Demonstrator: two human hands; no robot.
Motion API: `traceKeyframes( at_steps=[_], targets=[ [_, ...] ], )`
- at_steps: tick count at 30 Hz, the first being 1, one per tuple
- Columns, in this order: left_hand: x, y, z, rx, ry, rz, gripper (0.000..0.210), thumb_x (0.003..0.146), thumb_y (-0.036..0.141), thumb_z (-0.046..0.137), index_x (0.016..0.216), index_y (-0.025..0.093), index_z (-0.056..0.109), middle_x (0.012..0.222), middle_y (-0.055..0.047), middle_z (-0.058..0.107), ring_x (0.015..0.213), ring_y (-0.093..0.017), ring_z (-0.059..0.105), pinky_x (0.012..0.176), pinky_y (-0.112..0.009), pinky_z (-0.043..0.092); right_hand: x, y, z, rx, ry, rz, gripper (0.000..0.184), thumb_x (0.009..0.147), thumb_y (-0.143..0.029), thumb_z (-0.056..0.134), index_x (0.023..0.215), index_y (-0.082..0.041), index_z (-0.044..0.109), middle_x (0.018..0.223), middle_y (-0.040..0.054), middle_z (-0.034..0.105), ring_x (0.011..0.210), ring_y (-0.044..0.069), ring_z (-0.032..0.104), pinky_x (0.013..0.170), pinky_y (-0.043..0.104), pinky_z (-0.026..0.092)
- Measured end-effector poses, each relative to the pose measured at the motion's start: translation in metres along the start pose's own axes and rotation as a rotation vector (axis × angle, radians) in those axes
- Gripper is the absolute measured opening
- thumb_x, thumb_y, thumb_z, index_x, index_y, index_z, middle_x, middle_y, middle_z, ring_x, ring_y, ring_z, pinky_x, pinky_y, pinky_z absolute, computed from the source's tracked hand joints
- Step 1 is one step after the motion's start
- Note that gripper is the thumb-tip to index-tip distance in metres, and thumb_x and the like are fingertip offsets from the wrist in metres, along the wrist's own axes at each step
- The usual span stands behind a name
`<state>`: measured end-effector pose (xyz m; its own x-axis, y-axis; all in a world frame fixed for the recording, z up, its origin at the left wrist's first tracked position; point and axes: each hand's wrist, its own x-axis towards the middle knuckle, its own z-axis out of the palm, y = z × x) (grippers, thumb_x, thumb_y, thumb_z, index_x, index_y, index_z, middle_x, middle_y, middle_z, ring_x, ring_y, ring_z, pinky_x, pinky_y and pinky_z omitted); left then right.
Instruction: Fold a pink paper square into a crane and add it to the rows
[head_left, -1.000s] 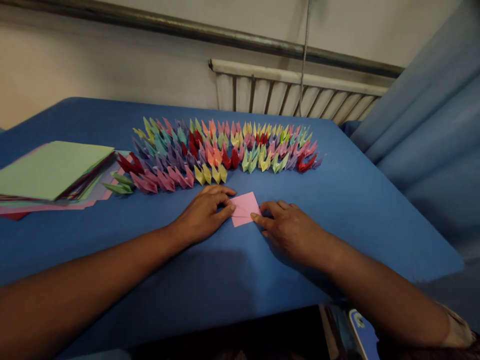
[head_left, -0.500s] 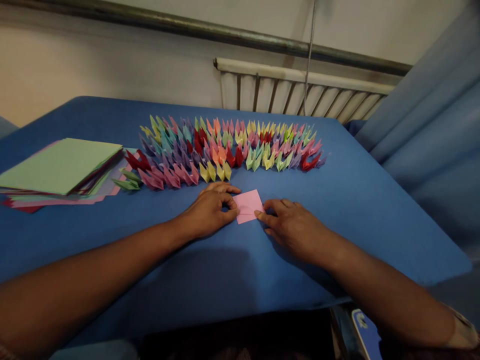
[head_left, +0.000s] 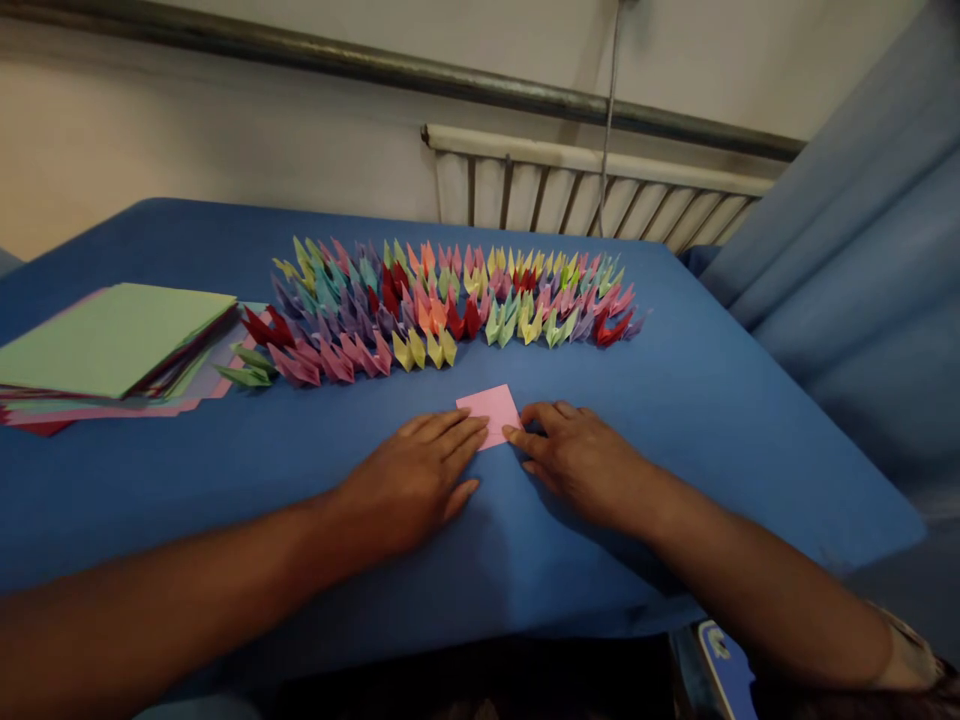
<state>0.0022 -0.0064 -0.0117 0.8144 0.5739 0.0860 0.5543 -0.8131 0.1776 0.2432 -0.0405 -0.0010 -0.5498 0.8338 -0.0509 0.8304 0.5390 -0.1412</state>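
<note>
A small pink folded square of paper [head_left: 496, 402] lies on the blue-covered table [head_left: 675, 420], a crease line running across its lower part. My left hand [head_left: 420, 475] rests flat with its fingers stretched out, their tips on the left part of the paper and the thumb apart below. At the paper's right edge, my right hand [head_left: 581, 458] grips the lower right corner with thumb and forefinger; its other fingers curl on the cloth. Beyond both hands stand several rows of folded paper cranes [head_left: 435, 315] in many colours.
A stack of coloured paper sheets [head_left: 112, 335], pale green on top, lies at the left. Behind the table are a radiator [head_left: 555, 160] and a pipe [head_left: 375, 62] along the wall. A blue curtain [head_left: 847, 230] hangs at the right.
My left hand has let go of the paper's left edge and laid its straightened fingers on top of it. My right hand keeps its hold at the right corner.
</note>
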Motion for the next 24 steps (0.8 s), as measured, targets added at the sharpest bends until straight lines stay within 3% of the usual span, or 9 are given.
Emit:
traceKeyframes(
  at_steps=[3,8,12,14,19,24],
  targets=[
    [-0.004,0.005,-0.001,0.093,-0.06,-0.043,0.051,0.093,0.041,0.051,0.135,0.013,0.056,0.14,-0.017,0.056,0.129,-0.037,0.049,0.107,-0.053,0.035,0.001,0.0,0.001,0.01,0.01,0.001,0.04,0.094,-0.025,0.055,0.135,-0.024,0.056,0.126,0.0115,0.059,0.109,0.028,0.053,0.086,0.04,0.044],
    [0.007,0.009,0.003,0.11,0.001,-0.004,0.044,0.095,0.038,0.049,0.13,0.012,0.06,0.127,-0.015,0.065,0.124,-0.034,0.052,0.106,-0.049,0.037,0.009,0.002,0.0,0.094,0.072,-0.015,0.03,0.098,-0.027,0.05,0.122,-0.02,0.066,0.126,0.0126,0.06,0.112,0.026,0.054,0.092,0.043,0.044],
    [0.015,0.01,0.01,0.057,0.023,0.06,0.04,0.096,0.029,0.049,0.131,0.013,0.058,0.132,-0.012,0.062,0.122,-0.029,0.053,0.105,-0.044,0.039,0.033,0.015,0.001,0.206,0.126,-0.06,0.025,0.098,-0.027,0.05,0.099,-0.018,0.073,0.137,0.0129,0.054,0.12,0.026,0.052,0.1,0.043,0.041],
    [0.016,0.007,0.012,0.061,0.036,0.078,0.038,0.098,0.027,0.045,0.131,0.014,0.058,0.13,-0.012,0.063,0.118,-0.027,0.055,0.102,-0.043,0.04,0.05,0.023,0.002,0.275,0.149,-0.072,0.021,0.096,-0.024,0.052,0.097,-0.017,0.072,0.132,0.0131,0.057,0.117,0.023,0.056,0.1,0.039,0.042],
    [0.016,-0.003,0.012,0.057,0.064,0.141,0.035,0.1,0.019,0.04,0.129,0.018,0.059,0.126,-0.009,0.066,0.115,-0.024,0.057,0.102,-0.042,0.037,0.086,0.034,0.009,0.308,0.147,0.042,0.016,0.089,-0.022,0.062,0.102,-0.017,0.068,0.103,0.0072,0.066,0.095,0.018,0.061,0.087,0.031,0.045],
    [0.017,-0.008,0.009,0.102,0.051,0.154,0.034,0.099,0.016,0.039,0.123,0.017,0.062,0.124,-0.009,0.067,0.115,-0.023,0.058,0.108,-0.044,0.029,0.09,0.037,0.009,0.357,0.11,0.153,0.012,0.084,-0.025,0.067,0.096,-0.02,0.067,0.087,0.0016,0.067,0.076,0.014,0.058,0.068,0.025,0.041]
  ],
)
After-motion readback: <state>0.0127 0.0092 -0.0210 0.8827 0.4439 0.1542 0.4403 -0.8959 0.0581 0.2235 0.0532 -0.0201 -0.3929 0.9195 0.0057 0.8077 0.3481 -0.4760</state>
